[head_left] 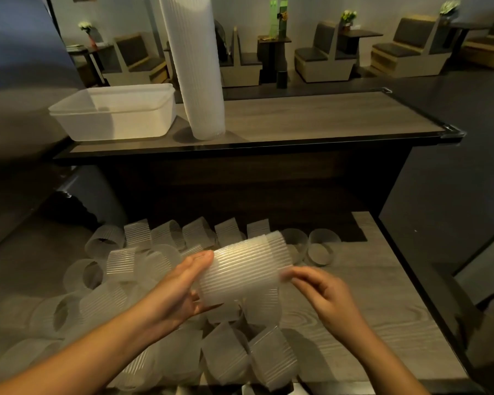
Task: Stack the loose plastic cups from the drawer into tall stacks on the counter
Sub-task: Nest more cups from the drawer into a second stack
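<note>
**Grips at both ends of a short stack of cups above the drawer**

Left grip [180, 289] cradles a short stack of ribbed, translucent plastic cups [240, 272] lying on its side. My thumb runs along the top of it and my fingers curl underneath, so this grip is wrapped round the stack's left end. My right grip [325, 295] is at the opposite end, fingers curled, fingertips touching the rim. That rim is blurred, so I cannot tell whether I am pinching it or only touching it.

I hold the short stack over the open drawer [377, 309], about midway between its left and right edges. Beneath it, loose cups [228, 354] lie tumbled on their sides, crowding the drawer's left and middle from the far edge to the near edge. Two more cups [324, 249] sit just beside each other by the far edge, right of the heap.

On the tabletop [325, 115] beyond, a tall stack of cups [197, 67] stands near the front edge, leaning slightly, its top out of view. A translucent rectangular container [117, 115] sits just beside it, at the tabletop's front left corner.
</note>
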{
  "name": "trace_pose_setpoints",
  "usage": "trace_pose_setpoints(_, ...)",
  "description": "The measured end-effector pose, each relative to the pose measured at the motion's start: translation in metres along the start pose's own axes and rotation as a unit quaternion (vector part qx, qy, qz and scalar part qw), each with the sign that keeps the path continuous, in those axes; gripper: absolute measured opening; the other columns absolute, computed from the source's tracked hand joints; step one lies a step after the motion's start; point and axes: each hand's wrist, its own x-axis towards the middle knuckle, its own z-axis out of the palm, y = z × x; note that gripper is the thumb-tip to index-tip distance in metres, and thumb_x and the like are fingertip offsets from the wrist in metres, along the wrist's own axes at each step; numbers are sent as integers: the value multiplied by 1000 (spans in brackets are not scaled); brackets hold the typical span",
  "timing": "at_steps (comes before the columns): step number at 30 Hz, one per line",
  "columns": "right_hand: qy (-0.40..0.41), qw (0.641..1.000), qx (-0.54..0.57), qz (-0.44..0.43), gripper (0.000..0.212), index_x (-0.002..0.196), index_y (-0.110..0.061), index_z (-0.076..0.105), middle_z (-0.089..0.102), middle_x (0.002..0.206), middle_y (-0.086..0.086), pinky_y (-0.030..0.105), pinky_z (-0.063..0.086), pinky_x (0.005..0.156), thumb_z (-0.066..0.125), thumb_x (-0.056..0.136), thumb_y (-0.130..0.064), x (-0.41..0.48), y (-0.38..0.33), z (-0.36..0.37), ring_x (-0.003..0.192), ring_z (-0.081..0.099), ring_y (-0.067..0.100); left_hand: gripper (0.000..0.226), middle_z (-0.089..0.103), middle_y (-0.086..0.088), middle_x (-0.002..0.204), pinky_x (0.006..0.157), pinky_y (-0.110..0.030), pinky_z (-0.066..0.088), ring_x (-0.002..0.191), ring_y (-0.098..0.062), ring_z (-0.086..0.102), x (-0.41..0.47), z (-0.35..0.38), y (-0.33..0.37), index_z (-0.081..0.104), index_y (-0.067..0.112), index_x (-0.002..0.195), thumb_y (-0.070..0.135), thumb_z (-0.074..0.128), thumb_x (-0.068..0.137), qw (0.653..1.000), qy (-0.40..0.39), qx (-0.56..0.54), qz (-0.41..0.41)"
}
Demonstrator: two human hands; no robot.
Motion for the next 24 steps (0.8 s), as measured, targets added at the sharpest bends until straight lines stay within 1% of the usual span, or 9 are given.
trace_pose_setpoints(2,-38,998,-40,-12,35,93,-46,60,59,100,-39,8,44,83,54,88,-11,-2,-4,6,98,57,-9,51,53,-14,126,90,-49,49,113,-34,53,1,1,0,55,19,120,34,61,71,1000,1,0,3)
trace_pose_setpoints(4,-56,998,-24,-2,33,97,-42,57,58,99,-40,9,45,83,53,89,-11,-1,-5,6,98,57,-9,51,53,-14,126,92,-50,48,114,-33,53,0,1,1,55,18,120,34,61,71,1000,2,-4,1)
trace_pose_setpoints(8,82,995,43,45,24,100,-33,60,66,99,-20,13,48,80,51,89,-14,22,24,-10,101,59,0,53,55,-14,125,94,-50,47,115,-33,53,-3,0,1,55,17,120,34,60,71,1000,-7,-5,-8)
trace_pose_setpoints(10,146,982,-70,92,23,110,-28,57,60,111,-11,16,46,83,51,91,-17,40,52,-21,107,56,6,52,55,-14,125,92,-49,48,114,-33,53,-4,1,1,55,17,120,34,60,70,1000,-10,-7,-12)
trace_pose_setpoints(12,163,954,-209,141,33,124,-19,52,54,124,-1,24,44,93,53,90,-18,55,80,-32,116,51,14,52,54,-14,126,93,-49,47,115,-34,52,-5,2,1,55,16,119,33,59,70,1000,-14,-7,-13)
trace_pose_setpoints(15,110,912,-362,159,49,135,-14,41,44,139,6,32,36,104,56,88,-18,66,110,-42,128,41,19,52,52,-14,126,91,-47,48,116,-34,51,-6,3,2,55,17,118,34,59,69,1000,-10,0,-10)
trace_pose_setpoints(18,51,863,-483,138,46,133,-15,42,46,137,6,32,35,105,53,90,-23,66,130,-46,126,43,20,52,52,-13,127,87,-45,50,116,-33,51,-7,4,3,56,18,118,35,60,69,1000,-11,-4,-11)
trace_pose_setpoints(22,43,839,-531,112,29,119,-19,55,58,122,4,33,36,104,51,91,-21,61,141,-49,115,52,18,52,51,-14,128,84,-45,51,117,-34,50,-6,5,4,56,17,118,35,60,69,1000,-7,-8,-16)
trace_pose_setpoints(24,77,867,-476,126,25,115,-20,57,60,116,4,35,42,98,50,91,-19,58,144,-50,109,55,18,53,51,-14,129,83,-45,52,118,-34,50,-6,5,5,55,17,119,35,60,70,1000,-4,-8,-17)
